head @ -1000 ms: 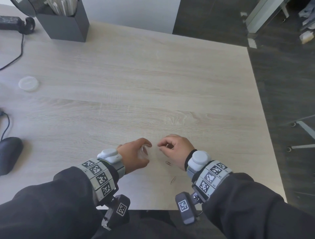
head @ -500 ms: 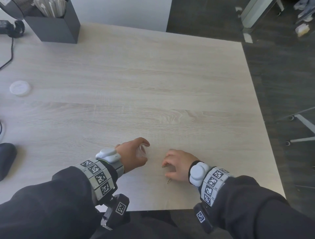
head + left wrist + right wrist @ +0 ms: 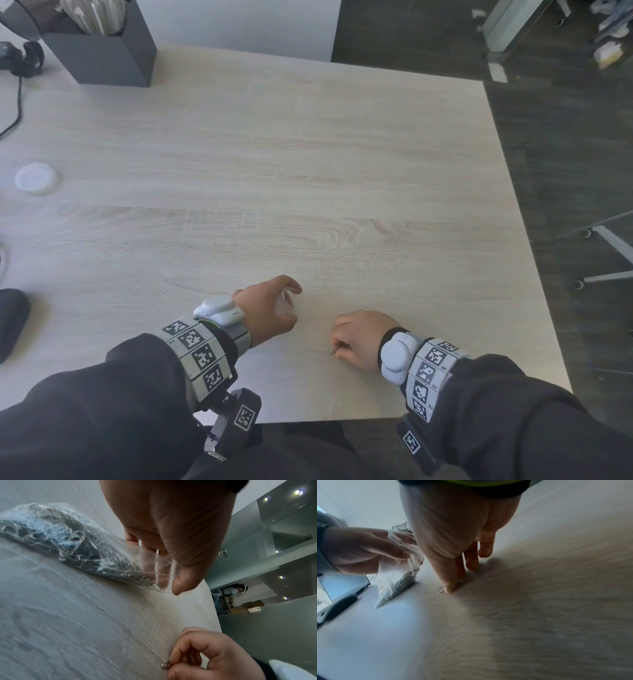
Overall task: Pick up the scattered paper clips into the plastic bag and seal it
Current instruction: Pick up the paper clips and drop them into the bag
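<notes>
From the head view, a person's left hand (image 3: 270, 308) curls around the top of a clear plastic bag (image 3: 285, 303) near the front edge of a pale wood surface (image 3: 308, 164), while the right hand (image 3: 359, 337) sits just beside it, knuckles up, fingers bent down onto the wood. A sliver of a paper clip (image 3: 331, 353) pokes out at the fingertips. Well apart, at the far left, stand a dark pen holder (image 3: 102, 51), a white round lid (image 3: 36, 178), a black mouse (image 3: 12, 322) and a cable (image 3: 15, 113); none lies between the hands.

From the left wrist, the left hand (image 3: 171, 520) pinches the bag's open rim, thumb outside and fingers showing through the plastic. The bag (image 3: 77, 547) slopes down onto the surface, packed with silver clips. Below, the right hand (image 3: 211, 655) pinches a paper clip (image 3: 165, 666) between thumb and forefinger at the wood.

From the right wrist, the right hand (image 3: 453, 534) presses its thumb tip down on the paper clip (image 3: 440, 589), which lies on the surface. The left hand (image 3: 361, 551) holds the bag (image 3: 397, 580) upright just beside it.
</notes>
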A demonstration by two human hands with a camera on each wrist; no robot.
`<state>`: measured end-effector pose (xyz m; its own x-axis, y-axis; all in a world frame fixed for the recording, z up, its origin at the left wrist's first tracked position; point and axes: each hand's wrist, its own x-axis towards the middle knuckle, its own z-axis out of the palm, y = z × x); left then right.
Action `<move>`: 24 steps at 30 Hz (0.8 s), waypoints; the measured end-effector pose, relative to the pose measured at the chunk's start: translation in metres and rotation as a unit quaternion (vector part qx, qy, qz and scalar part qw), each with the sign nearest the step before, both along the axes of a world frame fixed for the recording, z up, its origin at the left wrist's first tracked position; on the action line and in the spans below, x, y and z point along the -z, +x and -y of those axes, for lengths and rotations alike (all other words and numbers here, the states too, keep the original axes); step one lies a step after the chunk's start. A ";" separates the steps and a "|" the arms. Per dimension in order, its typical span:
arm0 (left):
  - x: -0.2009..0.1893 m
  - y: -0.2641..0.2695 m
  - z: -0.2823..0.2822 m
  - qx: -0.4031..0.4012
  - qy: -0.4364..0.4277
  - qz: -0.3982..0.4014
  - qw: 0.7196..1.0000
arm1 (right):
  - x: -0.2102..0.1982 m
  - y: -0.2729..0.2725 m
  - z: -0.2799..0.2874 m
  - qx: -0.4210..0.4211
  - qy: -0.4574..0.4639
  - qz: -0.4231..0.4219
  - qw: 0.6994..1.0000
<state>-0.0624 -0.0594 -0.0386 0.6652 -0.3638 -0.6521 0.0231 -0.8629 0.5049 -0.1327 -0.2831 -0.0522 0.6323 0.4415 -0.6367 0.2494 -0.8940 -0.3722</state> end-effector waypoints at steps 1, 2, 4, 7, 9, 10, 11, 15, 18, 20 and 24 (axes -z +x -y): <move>0.000 0.000 0.000 0.001 0.001 0.000 1.000 | -0.002 0.002 -0.002 0.009 -0.017 -0.023 1.000; -0.001 0.000 0.000 0.002 0.003 0.000 1.000 | -0.004 0.003 -0.004 0.015 -0.034 -0.042 0.998; -0.002 0.000 0.001 0.005 0.004 -0.001 1.000 | -0.007 0.006 -0.009 0.022 -0.058 -0.061 0.996; -0.005 0.000 0.001 0.004 0.000 0.000 1.000 | -0.010 0.008 -0.017 0.028 -0.077 -0.071 0.994; -0.006 0.000 0.001 0.001 -0.004 0.001 1.000 | -0.010 0.007 -0.018 0.025 -0.085 -0.069 0.994; -0.006 0.000 0.001 -0.001 -0.004 0.001 1.000 | -0.010 0.006 -0.018 0.026 -0.089 -0.060 0.994; -0.005 0.000 0.000 -0.004 -0.004 0.000 1.000 | -0.009 0.005 -0.017 0.033 -0.091 -0.047 0.994; -0.003 0.001 -0.002 -0.010 -0.006 0.001 1.000 | -0.011 0.012 -0.011 0.142 -0.064 -0.024 0.987; -0.008 0.001 -0.003 -0.009 -0.017 -0.006 1.000 | -0.017 0.026 -0.016 0.267 0.029 -0.011 0.963; -0.011 0.001 -0.003 -0.012 -0.023 -0.007 1.000 | -0.023 0.034 -0.025 0.320 0.111 0.006 0.941; -0.013 0.000 -0.005 -0.012 -0.031 -0.002 0.999 | -0.032 0.043 -0.046 0.343 0.220 0.005 0.913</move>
<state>-0.0619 -0.0547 -0.0255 0.6720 -0.3879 -0.6308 0.0455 -0.8286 0.5579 -0.0893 -0.2368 -0.0203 0.8606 0.1512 -0.4863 -0.3083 -0.6054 -0.7338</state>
